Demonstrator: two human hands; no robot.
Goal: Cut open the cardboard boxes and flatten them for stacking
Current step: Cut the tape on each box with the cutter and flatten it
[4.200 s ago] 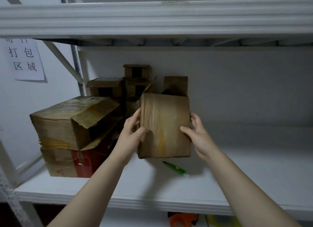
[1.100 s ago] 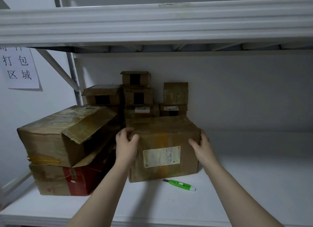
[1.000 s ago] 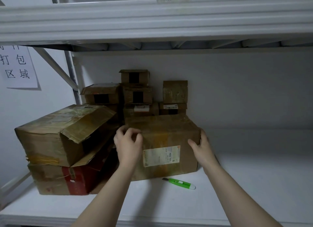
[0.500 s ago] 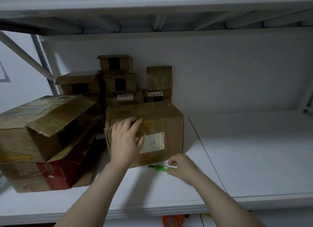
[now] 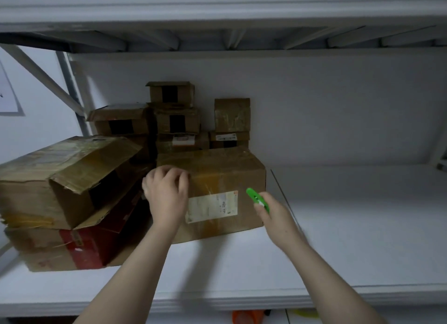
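Note:
A taped brown cardboard box with a pale shipping label on its front stands on the white shelf. My left hand rests on its top front left corner, fingers curled over the edge. My right hand holds a green utility knife in front of the box's right front corner, the knife tip pointing up and left. Whether the blade is out I cannot tell.
A large open box sits on a red-and-brown box at the left. Several small boxes are stacked against the back wall. An upper shelf hangs overhead. An orange object shows below the shelf edge.
My right hand picked the green knife up off the shelf and raised it beside the box. My left hand stayed on the box's top left corner.

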